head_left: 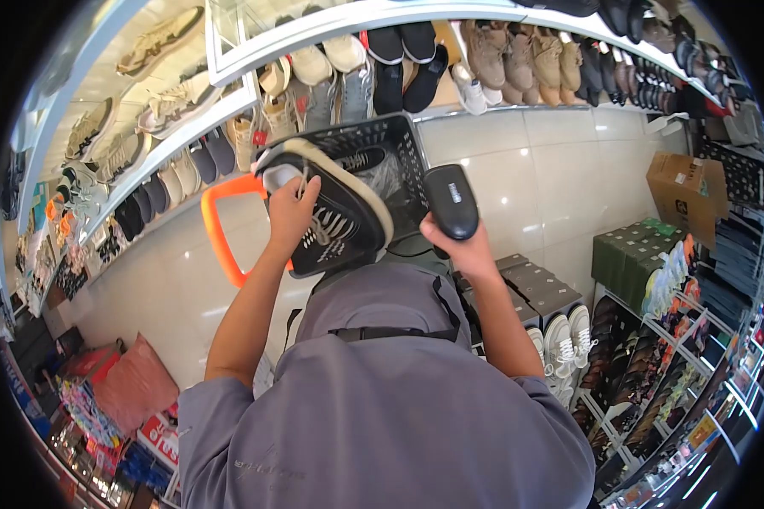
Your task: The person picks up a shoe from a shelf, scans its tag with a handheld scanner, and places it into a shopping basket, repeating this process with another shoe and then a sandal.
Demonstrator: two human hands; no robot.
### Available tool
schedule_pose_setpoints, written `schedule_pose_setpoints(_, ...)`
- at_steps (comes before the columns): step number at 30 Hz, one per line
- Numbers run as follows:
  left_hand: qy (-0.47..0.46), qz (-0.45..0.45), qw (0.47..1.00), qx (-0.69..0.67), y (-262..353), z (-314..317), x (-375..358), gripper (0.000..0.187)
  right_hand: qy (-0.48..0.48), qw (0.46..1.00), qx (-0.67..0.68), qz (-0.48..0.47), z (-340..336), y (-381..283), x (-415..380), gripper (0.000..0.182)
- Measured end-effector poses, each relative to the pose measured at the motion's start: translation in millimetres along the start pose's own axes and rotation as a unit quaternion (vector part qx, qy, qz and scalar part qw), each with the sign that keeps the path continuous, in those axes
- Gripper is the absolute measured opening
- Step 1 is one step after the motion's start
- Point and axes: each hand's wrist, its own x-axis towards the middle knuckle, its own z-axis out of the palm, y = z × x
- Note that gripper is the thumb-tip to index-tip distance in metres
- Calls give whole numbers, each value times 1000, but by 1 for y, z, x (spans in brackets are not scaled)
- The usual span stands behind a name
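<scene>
My left hand (294,210) is closed on the collar of a black lace-up sneaker (345,227) with a cream sole and pale lining. The sneaker is tilted over a black basket (412,144) with an orange handle (216,233). In the basket lie another dark shoe (361,159) and clear plastic (384,185). To the right of the basket, my right hand (463,246) grips a glossy black oblong case-like item (452,204) with small white lettering. Its underside is hidden from me.
Shelves of shoes (492,55) run along the far side and the left. At right are grey shoeboxes (539,284), white sneakers (560,343), a green patterned box (632,259) and a cardboard carton (683,191). A pink bag (136,382) sits at lower left. The floor (552,187) is pale tile.
</scene>
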Motion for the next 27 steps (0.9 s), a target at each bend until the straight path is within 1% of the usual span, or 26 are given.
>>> schedule_pose_setpoints(1,21,-50,997,-63,-36,25,3,40,-23,999,-29,8,-3,10,5,28)
schedule_pose_setpoints(2,45,-99,986,-125,-61,47,4,39,-29,999,-24,21,-6,21,10,28)
schedule_pose_setpoints(3,43,-169,958,-228,-69,65,2,36,-60,995,-78,31,-8,32,14,31)
schedule_pose_setpoints(4,40,-183,957,-222,-81,82,2,36,-92,986,-130,43,-9,41,17,35)
schedule_pose_setpoints(6,62,-302,897,-316,-109,116,6,31,-106,986,-118,59,-11,55,26,37)
schedule_pose_setpoints(7,59,-324,874,-358,-120,132,10,28,-114,985,-110,65,-11,63,30,39)
schedule_pose_setpoints(8,64,-336,863,-371,-133,150,12,28,-121,983,-106,85,-11,72,35,40)
schedule_pose_setpoints(10,52,-359,857,-367,-161,184,19,27,-123,977,-111,135,-10,90,44,39)
schedule_pose_setpoints(11,43,-380,844,-375,-178,200,24,28,-123,976,-103,149,-9,101,47,38)
schedule_pose_setpoints(12,43,-403,849,-340,-184,214,32,29,-126,974,-101,161,-7,112,53,38)
schedule_pose_setpoints(15,23,-444,839,-314,-233,258,54,31,-117,966,-87,214,-2,135,62,37)
schedule_pose_setpoints(16,13,-455,837,-305,-246,270,63,32,-106,962,-122,220,2,137,67,37)
schedule_pose_setpoints(17,31,-445,839,-312,-258,284,71,32,-95,957,-158,222,6,146,72,37)
schedule_pose_setpoints(18,28,-452,850,-268,-270,294,82,32,-95,955,-159,231,10,160,73,37)
schedule_pose_setpoints(20,40,-454,843,-286,-286,311,103,32,-92,958,-90,255,19,190,76,37)
schedule_pose_setpoints(21,25,-459,836,-299,-306,320,112,31,-96,956,-115,253,24,193,84,38)
schedule_pose_setpoints(22,21,-455,845,-279,-323,331,118,34,-97,953,-113,263,28,204,86,38)
schedule_pose_setpoints(24,-5,-466,855,-227,-355,352,138,41,-104,952,-67,280,34,227,89,40)
schedule_pose_setpoints(25,-18,-460,862,-211,-362,360,146,48,-111,948,-48,294,36,240,86,37)
schedule_pose_setpoints(26,-4,-472,858,-201,-368,369,154,37,-108,946,-47,301,38,249,86,37)
schedule_pose_setpoints(27,-5,-495,851,-172,-380,381,162,36,-112,952,-47,280,39,257,86,36)
